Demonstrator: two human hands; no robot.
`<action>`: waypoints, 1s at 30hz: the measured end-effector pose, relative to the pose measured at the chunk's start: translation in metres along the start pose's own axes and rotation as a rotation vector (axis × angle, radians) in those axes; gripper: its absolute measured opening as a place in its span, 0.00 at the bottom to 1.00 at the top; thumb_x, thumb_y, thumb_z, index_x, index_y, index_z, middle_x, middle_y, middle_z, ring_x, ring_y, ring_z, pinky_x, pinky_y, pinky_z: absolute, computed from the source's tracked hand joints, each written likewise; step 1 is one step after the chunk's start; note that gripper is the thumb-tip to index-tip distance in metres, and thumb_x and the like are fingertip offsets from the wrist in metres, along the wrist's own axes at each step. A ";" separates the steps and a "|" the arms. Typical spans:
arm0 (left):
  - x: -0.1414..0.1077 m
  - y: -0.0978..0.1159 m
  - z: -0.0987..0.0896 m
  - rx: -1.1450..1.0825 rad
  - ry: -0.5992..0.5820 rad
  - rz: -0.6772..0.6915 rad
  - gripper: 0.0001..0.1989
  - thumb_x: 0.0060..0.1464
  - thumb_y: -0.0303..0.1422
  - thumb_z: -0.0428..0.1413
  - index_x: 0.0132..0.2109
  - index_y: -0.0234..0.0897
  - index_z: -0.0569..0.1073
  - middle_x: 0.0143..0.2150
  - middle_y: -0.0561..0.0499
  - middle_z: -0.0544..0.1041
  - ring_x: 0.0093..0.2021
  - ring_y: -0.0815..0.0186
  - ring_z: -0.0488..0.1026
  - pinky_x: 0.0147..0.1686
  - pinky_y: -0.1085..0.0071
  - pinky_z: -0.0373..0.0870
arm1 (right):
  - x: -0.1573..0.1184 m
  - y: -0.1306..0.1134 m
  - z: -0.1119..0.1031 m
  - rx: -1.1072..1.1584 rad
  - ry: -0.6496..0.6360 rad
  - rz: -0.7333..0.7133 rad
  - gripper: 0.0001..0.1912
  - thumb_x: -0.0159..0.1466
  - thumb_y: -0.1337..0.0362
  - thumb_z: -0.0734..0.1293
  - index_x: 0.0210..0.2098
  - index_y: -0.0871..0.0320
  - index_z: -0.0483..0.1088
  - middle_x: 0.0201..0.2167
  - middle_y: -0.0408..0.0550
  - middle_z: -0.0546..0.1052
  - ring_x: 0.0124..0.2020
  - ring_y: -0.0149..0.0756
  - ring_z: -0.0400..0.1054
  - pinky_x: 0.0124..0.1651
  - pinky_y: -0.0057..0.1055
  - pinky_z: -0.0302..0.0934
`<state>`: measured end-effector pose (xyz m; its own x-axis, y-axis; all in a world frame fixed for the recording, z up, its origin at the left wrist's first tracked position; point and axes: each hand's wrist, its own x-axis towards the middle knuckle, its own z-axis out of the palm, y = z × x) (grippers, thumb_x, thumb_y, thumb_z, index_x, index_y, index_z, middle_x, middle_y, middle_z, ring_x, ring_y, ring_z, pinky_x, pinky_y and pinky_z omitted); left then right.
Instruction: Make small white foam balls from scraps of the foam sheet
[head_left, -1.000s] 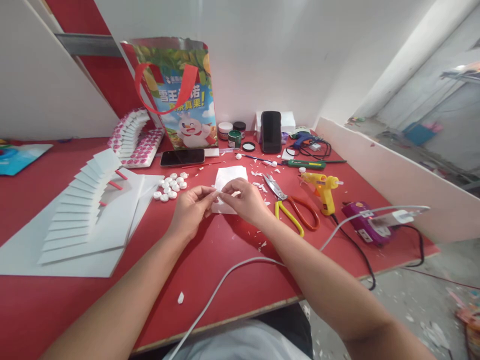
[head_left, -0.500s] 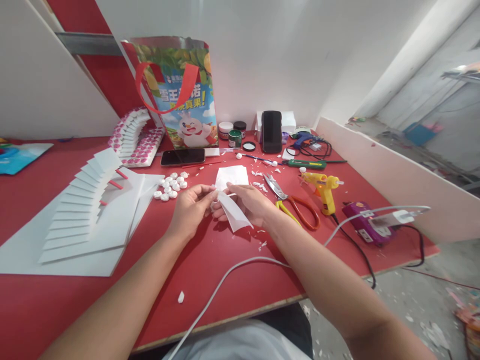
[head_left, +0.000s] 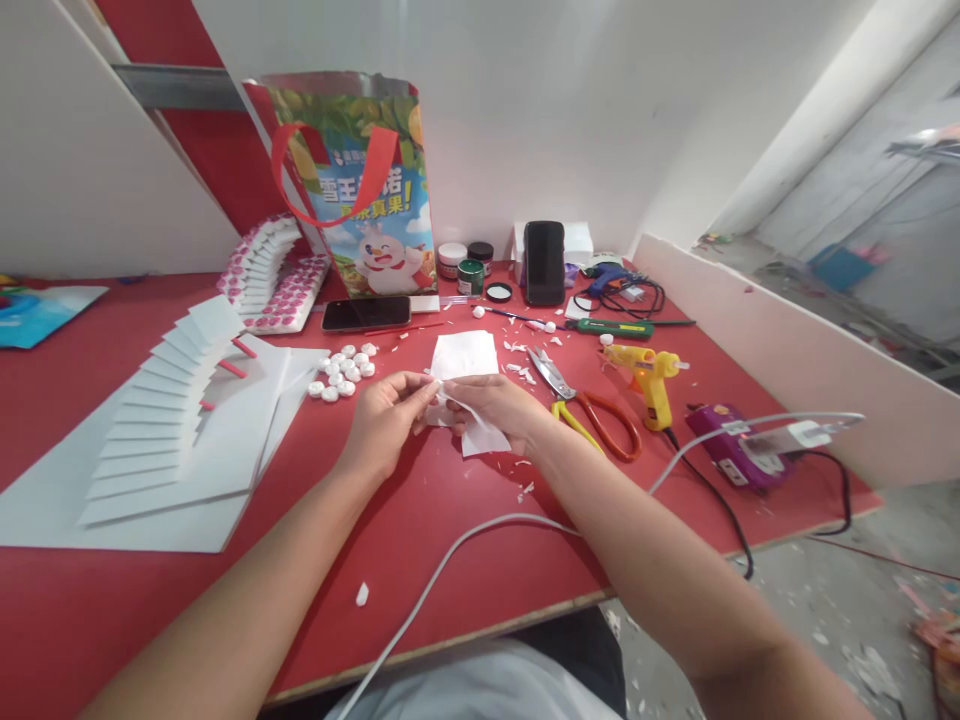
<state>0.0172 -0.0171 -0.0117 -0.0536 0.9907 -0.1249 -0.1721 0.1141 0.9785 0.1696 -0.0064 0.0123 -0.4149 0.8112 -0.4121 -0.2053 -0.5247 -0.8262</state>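
A thin white sheet of paper (head_left: pixel 484 435) is pinched between my two hands, its loose end hanging toward me on the right. My left hand (head_left: pixel 386 415) closes thumb and fingers on the paper's left part. Against it, my right hand (head_left: pixel 495 405) pinches the same paper near the middle. Whether something small is wrapped inside the folds I cannot tell. Just behind the hands lies a stack of white paper sheets (head_left: pixel 465 352). Several small white round pieces (head_left: pixel 345 372) are grouped left of my left hand.
Right of my hands lie cutters (head_left: pixel 589 405) with red and yellow handles, a yellow glue gun (head_left: pixel 649 380) and a purple power strip (head_left: pixel 735 450). A white cable (head_left: pixel 480 525) crosses in front. Fanned white boards (head_left: pixel 150 420) stand left; a gift bag (head_left: pixel 360 190) and phone (head_left: pixel 366 314) are behind.
The paper's loose end has shifted and folded, now spreading wider below my right hand. My right fingers have moved slightly left, closer to my left fingertips.
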 end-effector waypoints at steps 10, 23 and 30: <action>-0.002 -0.001 0.003 -0.019 0.009 0.029 0.15 0.42 0.38 0.69 0.33 0.32 0.77 0.23 0.55 0.72 0.19 0.75 0.62 0.18 0.77 0.60 | 0.002 0.006 0.002 -0.664 0.339 -0.330 0.15 0.60 0.61 0.68 0.19 0.61 0.70 0.15 0.39 0.67 0.20 0.26 0.58 0.26 0.26 0.51; -0.011 0.009 0.003 0.255 0.027 0.155 0.08 0.49 0.36 0.64 0.31 0.37 0.77 0.18 0.56 0.71 0.16 0.72 0.63 0.19 0.74 0.59 | 0.000 0.006 0.003 -0.829 0.372 -0.480 0.11 0.59 0.65 0.65 0.20 0.60 0.69 0.18 0.39 0.67 0.24 0.28 0.58 0.29 0.26 0.50; -0.013 0.008 0.003 0.475 0.009 0.313 0.07 0.55 0.37 0.59 0.34 0.38 0.77 0.24 0.54 0.73 0.23 0.68 0.68 0.25 0.72 0.63 | 0.001 0.007 0.002 -0.808 0.396 -0.467 0.12 0.57 0.66 0.65 0.18 0.60 0.66 0.18 0.39 0.67 0.24 0.27 0.57 0.28 0.26 0.50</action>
<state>0.0192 -0.0290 -0.0020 -0.0393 0.9823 0.1831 0.3141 -0.1618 0.9355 0.1655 -0.0099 0.0067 -0.0931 0.9948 0.0419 0.4505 0.0796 -0.8892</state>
